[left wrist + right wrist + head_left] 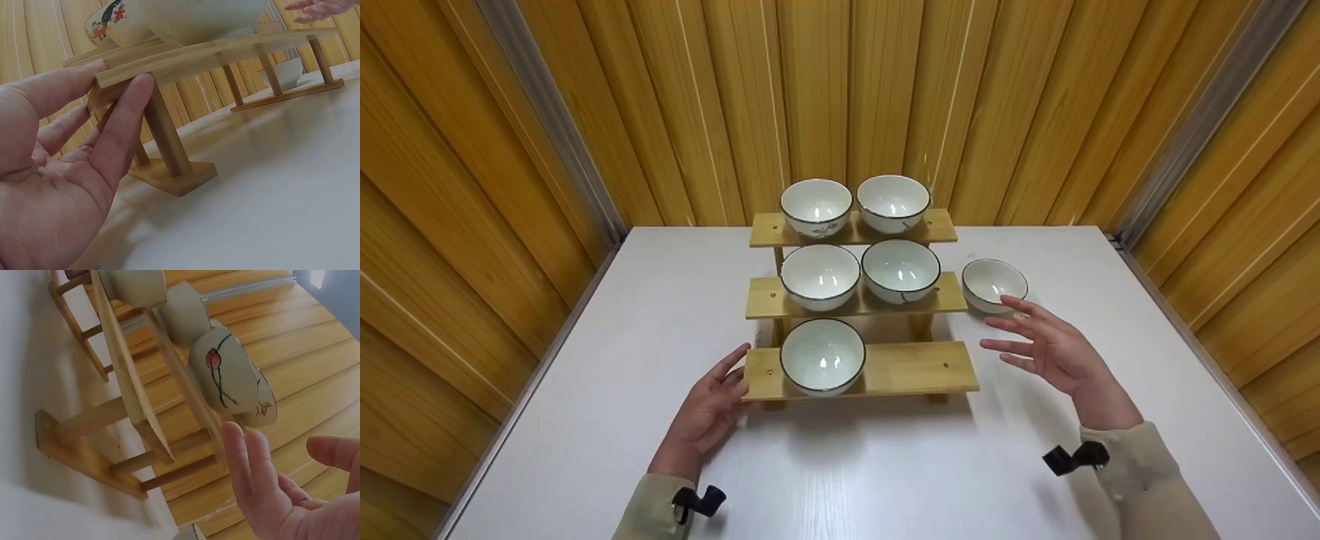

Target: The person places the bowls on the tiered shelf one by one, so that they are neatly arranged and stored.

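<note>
A three-step wooden display rack (919, 369) stands on the white table, carrying several white bowls with dark rims. My left hand (711, 409) holds the left end of its lowest step; in the left wrist view, fingers (126, 115) lie against the board's end and front corner. One bowl (823, 358) sits at the left of that step. To the right of the rack, another bowl (990, 281) stands on the table. My right hand (1054, 349) hovers in front of this bowl, fingers spread and holding nothing; its fingertips overlap the bowl's rim in the head view.
Two bowls stand side by side on the middle step, a left one (820, 277) and a right one (901, 271). The top step carries two more, a left bowl (816, 208) and a right bowl (893, 204). Wood-patterned walls (840, 90) enclose the table (840, 480).
</note>
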A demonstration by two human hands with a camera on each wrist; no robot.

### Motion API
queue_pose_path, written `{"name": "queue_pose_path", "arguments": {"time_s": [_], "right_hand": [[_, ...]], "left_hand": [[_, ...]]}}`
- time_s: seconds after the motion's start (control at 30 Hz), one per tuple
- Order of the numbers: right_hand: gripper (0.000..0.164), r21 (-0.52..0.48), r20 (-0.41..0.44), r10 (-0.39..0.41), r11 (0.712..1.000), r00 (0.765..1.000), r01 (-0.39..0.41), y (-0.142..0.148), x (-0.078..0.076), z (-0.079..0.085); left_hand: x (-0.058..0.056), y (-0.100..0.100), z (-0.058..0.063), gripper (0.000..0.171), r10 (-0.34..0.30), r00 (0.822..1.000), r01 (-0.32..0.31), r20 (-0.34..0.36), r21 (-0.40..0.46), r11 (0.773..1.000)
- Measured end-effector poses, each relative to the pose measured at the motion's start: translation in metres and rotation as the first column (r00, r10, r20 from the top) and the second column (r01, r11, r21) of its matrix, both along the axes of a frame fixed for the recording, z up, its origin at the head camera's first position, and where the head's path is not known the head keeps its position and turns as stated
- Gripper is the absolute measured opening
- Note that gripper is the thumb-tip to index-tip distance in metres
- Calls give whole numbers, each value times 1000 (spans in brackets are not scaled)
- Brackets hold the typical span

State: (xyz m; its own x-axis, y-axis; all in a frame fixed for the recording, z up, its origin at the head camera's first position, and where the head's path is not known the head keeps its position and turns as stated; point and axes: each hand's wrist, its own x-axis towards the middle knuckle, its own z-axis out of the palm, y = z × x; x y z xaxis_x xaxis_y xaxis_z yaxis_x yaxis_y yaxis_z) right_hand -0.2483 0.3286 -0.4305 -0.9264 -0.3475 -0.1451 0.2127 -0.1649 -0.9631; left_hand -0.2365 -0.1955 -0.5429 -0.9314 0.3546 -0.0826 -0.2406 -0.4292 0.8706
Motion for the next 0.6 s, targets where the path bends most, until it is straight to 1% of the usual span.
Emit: {"name": "queue_pose_path", "arguments": {"time_s": [0.1, 0.17, 0.23, 0.27, 0.37, 0.43, 0.47, 0.53, 0.6], "right_hand": [[26, -17, 52, -75, 997, 996, 76, 8, -7, -5], [24, -37, 100, -124, 991, 987, 128, 14, -12, -9], [29, -56, 147, -166, 983, 975, 176, 20, -19, -13], [37, -69, 176, -184, 978, 967, 199, 23, -22, -16], [63, -98, 268, -235, 958, 934, 269, 31, -32, -22], [75, -119, 332, -265, 940, 905, 319, 35, -40, -27], [76, -131, 366, -281, 928, 887, 348, 36, -43, -29], [67, -150, 420, -305, 905, 854, 397, 39, -50, -34], [58, -163, 450, -319, 889, 834, 428, 40, -56, -39]], "left_hand": [[0, 0, -1, 73, 3, 1000, -3, 4, -7, 1000], [-1, 0, 0, 73, 3, 1000, -3, 1, -13, 1000], [-1, 0, -1, 72, 3, 1000, -3, -3, -19, 1000], [-1, 0, -1, 71, 2, 1000, -3, -5, -22, 1000], [-1, 0, -1, 70, 6, 1000, -6, -6, -18, 1000], [-1, 0, -1, 70, 7, 1000, -7, -7, -11, 1000], [-1, 0, -2, 70, 5, 1000, -5, -12, -10, 1000], [-1, -1, -2, 69, -2, 1000, 2, -21, -5, 1000], [0, -1, -2, 69, -13, 999, 13, -33, -4, 1000]]}}
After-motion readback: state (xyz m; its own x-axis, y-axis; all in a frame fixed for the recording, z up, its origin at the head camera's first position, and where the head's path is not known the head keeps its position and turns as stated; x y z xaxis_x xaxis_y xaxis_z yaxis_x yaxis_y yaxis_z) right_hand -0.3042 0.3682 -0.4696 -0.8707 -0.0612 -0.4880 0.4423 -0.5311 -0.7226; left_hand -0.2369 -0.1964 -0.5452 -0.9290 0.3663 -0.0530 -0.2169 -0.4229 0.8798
